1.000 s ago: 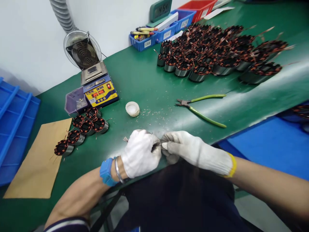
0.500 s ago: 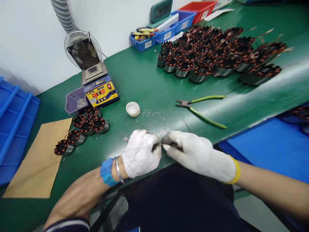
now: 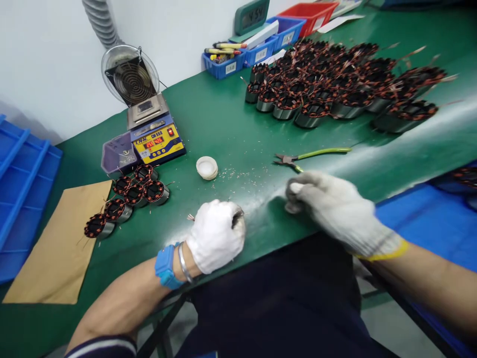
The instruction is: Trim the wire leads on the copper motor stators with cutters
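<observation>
My left hand (image 3: pixel 218 237), in a white glove, is closed around a motor stator that it almost wholly covers. Copper wire ends (image 3: pixel 191 217) poke out past the hand's far left side. My right hand (image 3: pixel 331 206), gloved with darkened fingertips, is blurred by motion, its fingers curled. It hovers over the table beside the green-handled cutting pliers (image 3: pixel 288 160) and hides most of their lower handle. Whether anything is between its fingers I cannot tell. The pliers lie spread on the green table (image 3: pixel 223 127).
Several stators (image 3: pixel 134 194) stand at left near brown cardboard (image 3: pixel 59 243). Behind are a yellow-blue heater unit (image 3: pixel 158 144) and a fan (image 3: pixel 132 82). A small white dish (image 3: pixel 206 168) sits beside wire scraps (image 3: pixel 238 174). Many stators (image 3: pixel 316 84) crowd the back right, near blue bins (image 3: pixel 223 67).
My right hand has left my left hand and moved right and away from me, toward the pliers. My left hand has stayed almost in place, still closed.
</observation>
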`<state>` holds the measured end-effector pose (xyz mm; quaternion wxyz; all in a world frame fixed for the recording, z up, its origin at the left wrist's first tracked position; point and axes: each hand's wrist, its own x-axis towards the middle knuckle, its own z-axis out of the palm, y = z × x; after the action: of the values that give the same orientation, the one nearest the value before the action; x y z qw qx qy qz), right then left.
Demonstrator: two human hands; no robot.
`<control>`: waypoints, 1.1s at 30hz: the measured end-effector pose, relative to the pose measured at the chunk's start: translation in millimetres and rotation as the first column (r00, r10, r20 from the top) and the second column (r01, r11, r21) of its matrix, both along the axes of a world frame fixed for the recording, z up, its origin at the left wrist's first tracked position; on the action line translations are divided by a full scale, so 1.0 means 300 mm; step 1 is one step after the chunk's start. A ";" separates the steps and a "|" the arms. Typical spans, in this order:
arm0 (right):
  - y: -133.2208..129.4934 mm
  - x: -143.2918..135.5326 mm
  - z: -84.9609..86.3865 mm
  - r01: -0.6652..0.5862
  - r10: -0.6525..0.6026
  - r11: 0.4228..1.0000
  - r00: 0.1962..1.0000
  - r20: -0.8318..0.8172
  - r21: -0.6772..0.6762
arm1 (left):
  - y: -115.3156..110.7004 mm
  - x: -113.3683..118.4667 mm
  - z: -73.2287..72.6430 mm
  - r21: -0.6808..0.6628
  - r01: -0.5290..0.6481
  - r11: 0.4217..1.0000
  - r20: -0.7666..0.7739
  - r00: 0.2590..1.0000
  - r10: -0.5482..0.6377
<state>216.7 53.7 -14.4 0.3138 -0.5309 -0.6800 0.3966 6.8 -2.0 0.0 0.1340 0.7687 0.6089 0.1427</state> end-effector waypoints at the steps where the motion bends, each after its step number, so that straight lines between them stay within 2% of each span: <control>1: -0.004 0.017 -0.001 0.037 -0.037 0.999 0.999 -0.006 0.026 | 0.005 -0.010 0.006 0.032 -0.027 0.999 0.036 0.999 0.026; 2: -0.016 0.028 -0.004 -0.002 0.001 0.999 1.000 0.013 0.047 | 0.010 -0.024 0.018 0.080 -0.047 0.996 0.069 0.997 0.042; 4: -0.060 0.027 -0.019 -0.211 0.199 0.973 0.973 0.116 0.098 | 0.014 -0.063 0.065 0.189 -0.043 0.981 0.087 0.996 0.027; 6: -0.115 -0.005 -0.037 -0.382 0.337 0.909 0.909 0.245 0.166 | 0.009 -0.105 0.128 0.217 0.064 0.974 0.009 0.998 -0.068; 8: -0.159 -0.055 -0.048 -0.460 0.372 0.859 0.863 0.341 0.227 | -0.002 -0.133 0.183 0.075 0.317 0.945 -0.110 0.945 -0.308; 10: -0.182 -0.103 -0.050 -0.479 0.366 0.840 0.846 0.387 0.253 | -0.011 -0.132 0.208 -0.093 0.448 0.889 -0.209 0.864 -0.457; 12: -0.185 -0.132 -0.046 -0.449 0.338 0.863 0.853 0.396 0.231 | -0.013 -0.107 0.199 -0.179 0.454 0.873 -0.307 0.817 -0.488; 14: -0.176 -0.138 -0.042 -0.391 0.299 0.903 0.869 0.393 0.178 | -0.007 -0.071 0.168 -0.189 0.419 0.888 -0.378 0.803 -0.460; 17: -0.156 -0.119 -0.036 -0.279 0.245 0.959 0.906 0.345 0.050 | 0.001 -0.026 0.122 -0.144 0.343 0.928 -0.411 0.833 -0.371; 20: -0.140 -0.098 -0.025 -0.215 0.222 0.975 0.942 0.253 -0.055 | -0.004 -0.008 0.089 -0.037 0.258 0.965 -0.413 0.876 -0.250; 26: -0.131 -0.097 -0.017 -0.166 0.163 0.986 0.978 0.130 0.011 | -0.022 -0.015 0.018 0.271 0.258 0.928 -0.210 0.956 -0.204; 28: -0.131 -0.101 -0.021 -0.156 0.154 0.988 0.983 0.101 0.008 | -0.022 -0.018 0.001 0.328 0.237 0.914 -0.146 0.969 -0.199; 30: -0.130 -0.104 -0.026 -0.144 0.143 0.989 0.987 0.078 0.008 | -0.018 -0.019 -0.006 0.322 0.235 0.917 -0.105 0.972 -0.212; 33: -0.129 -0.106 -0.032 -0.113 0.112 0.993 0.993 0.043 0.027 | -0.007 -0.016 -0.003 0.237 0.241 0.941 -0.068 0.971 -0.231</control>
<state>184.8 15.1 -24.0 0.2847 -0.4950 -0.7209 0.3926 2.2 -4.1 -1.0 0.0425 0.8494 0.4928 0.1842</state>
